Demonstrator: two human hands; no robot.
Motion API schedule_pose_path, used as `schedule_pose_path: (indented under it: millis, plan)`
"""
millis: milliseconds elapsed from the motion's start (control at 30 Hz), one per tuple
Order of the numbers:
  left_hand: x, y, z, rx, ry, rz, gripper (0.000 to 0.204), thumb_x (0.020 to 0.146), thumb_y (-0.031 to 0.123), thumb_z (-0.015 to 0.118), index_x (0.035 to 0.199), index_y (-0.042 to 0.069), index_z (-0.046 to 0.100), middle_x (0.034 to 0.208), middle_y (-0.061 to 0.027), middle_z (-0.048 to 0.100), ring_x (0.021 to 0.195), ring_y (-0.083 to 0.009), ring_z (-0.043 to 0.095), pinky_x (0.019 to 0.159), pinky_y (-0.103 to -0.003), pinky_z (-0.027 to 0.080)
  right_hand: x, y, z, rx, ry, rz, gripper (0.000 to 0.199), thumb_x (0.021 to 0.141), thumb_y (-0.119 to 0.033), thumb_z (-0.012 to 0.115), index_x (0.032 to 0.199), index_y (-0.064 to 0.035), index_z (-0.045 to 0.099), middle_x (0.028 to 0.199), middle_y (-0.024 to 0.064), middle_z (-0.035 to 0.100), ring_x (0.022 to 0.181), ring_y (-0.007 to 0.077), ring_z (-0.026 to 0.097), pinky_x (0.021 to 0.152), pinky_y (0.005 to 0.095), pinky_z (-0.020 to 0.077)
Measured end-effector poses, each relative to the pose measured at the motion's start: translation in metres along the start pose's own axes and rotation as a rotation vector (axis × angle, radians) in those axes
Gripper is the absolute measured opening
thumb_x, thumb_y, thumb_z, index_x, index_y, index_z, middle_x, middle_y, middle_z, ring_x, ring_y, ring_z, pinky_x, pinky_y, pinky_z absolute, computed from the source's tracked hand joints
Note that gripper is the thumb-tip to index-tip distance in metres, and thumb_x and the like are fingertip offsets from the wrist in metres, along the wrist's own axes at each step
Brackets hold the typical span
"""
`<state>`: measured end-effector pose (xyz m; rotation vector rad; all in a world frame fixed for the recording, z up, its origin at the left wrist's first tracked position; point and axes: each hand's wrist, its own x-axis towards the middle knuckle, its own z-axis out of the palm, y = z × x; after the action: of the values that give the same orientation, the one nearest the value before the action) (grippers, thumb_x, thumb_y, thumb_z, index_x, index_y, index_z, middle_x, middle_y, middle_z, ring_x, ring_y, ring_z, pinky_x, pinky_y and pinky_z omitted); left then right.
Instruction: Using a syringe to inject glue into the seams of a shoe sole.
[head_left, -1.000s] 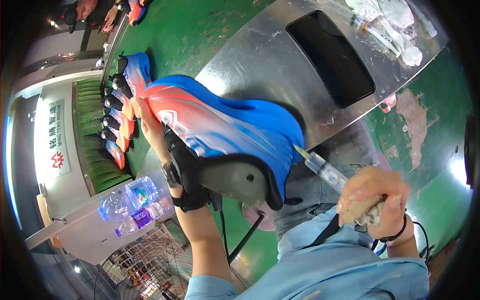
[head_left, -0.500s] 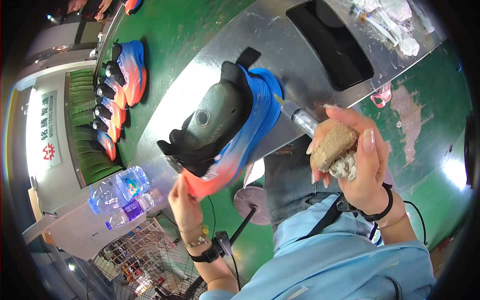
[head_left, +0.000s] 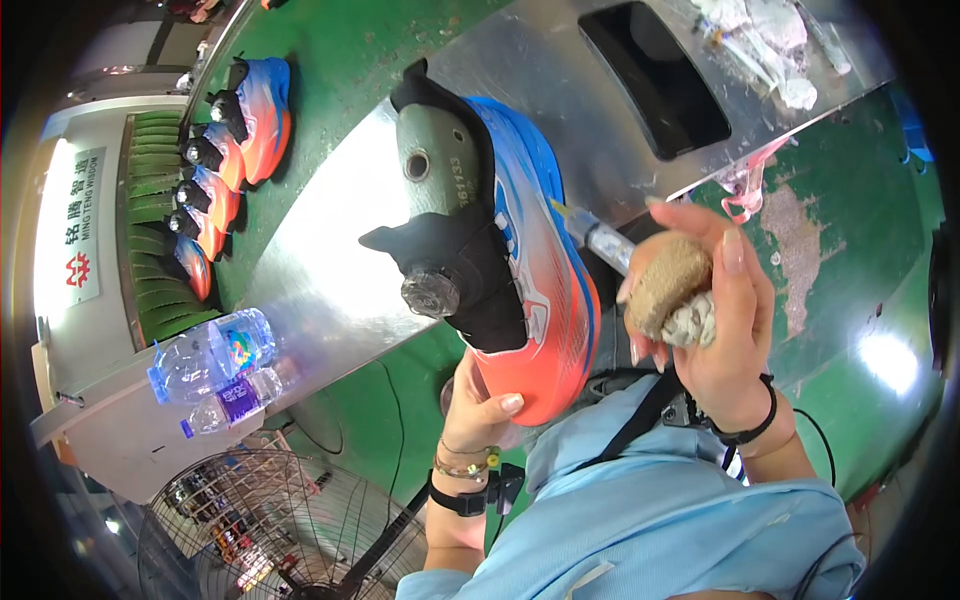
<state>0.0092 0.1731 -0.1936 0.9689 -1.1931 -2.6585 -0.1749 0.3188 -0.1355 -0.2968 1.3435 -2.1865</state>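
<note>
Fingers of the left hand (head_left: 480,405) curl under the toe of one blue-and-orange shoe (head_left: 530,270) on its grey last, raised above the steel table (head_left: 330,260); probably rigid, top-heavy. Right hand (head_left: 715,330) closed round one brown sponge (head_left: 668,285). Four shoes (head_left: 225,160) on conveyor; two bottles (head_left: 215,350).

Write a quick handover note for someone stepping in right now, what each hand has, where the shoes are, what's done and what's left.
Left hand: grips the toe end of the blue and orange shoe, held up over the metal table, opening and grey last facing the camera.
Right hand: closed on a brown rubbing block with a syringe-like tool, just right of the sole, apart from it.
Done: cannot tell from this view.
Left: likely four matching shoes in a row on the green conveyor. Two water bottles lie at the table's left edge.
</note>
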Motion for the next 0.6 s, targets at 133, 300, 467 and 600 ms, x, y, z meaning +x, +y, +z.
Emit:
schedule_pose_path:
  millis: [133, 300, 467, 600]
  plan:
    - [0.003, -0.005, 0.016, -0.065, -0.143, -0.02, 0.066, 0.065, 0.018, 0.075, 0.119, -0.004, 0.042, 0.107, -0.0103, 0.058, 0.097, -0.0176, 0.058, 0.087, -0.032, 0.044, -0.017, -0.017, -0.001, -0.041, -0.04, 0.062, 0.043, 0.096, -0.027, 0.025, 0.112, 0.0033, 0.05, 0.075, 0.0078, 0.058, 0.053, 0.0088, 0.052, 0.043, 0.0193, 0.0384]
    - [0.013, -0.03, 0.03, -0.292, -0.241, -0.076, 0.067, 0.069, 0.018, 0.072, 0.123, -0.001, 0.038, 0.115, -0.01, 0.053, 0.104, -0.0187, 0.054, 0.089, -0.034, 0.043, -0.04, -0.027, -0.012, -0.039, -0.105, 0.03, 0.041, 0.096, -0.025, 0.024, 0.113, 0.004, 0.048, 0.076, 0.0144, 0.058, 0.053, 0.0141, 0.055, 0.042, 0.0221, 0.0416]
    - [0.034, -0.032, 0.067, -0.538, -0.356, -0.121, 0.067, 0.07, 0.019, 0.072, 0.125, 0.004, 0.037, 0.123, -0.0068, 0.047, 0.113, -0.0195, 0.046, 0.099, -0.036, 0.034, -0.054, -0.05, -0.014, -0.068, -0.105, -0.103, 0.04, 0.096, -0.024, 0.024, 0.113, 0.0032, 0.047, 0.077, 0.0182, 0.058, 0.051, 0.0163, 0.055, 0.041, 0.023, 0.0416]
    - [0.065, -0.035, 0.091, -0.522, -0.375, -0.07, 0.077, 0.064, 0.03, 0.077, 0.127, 0.009, 0.037, 0.129, -0.0084, 0.041, 0.122, -0.0209, 0.037, 0.104, -0.042, 0.028, -0.054, -0.05, -0.016, -0.121, -0.06, -0.231, 0.04, 0.095, -0.023, 0.025, 0.111, 0.0061, 0.048, 0.076, 0.0197, 0.058, 0.05, 0.0162, 0.055, 0.044, 0.0254, 0.0431]
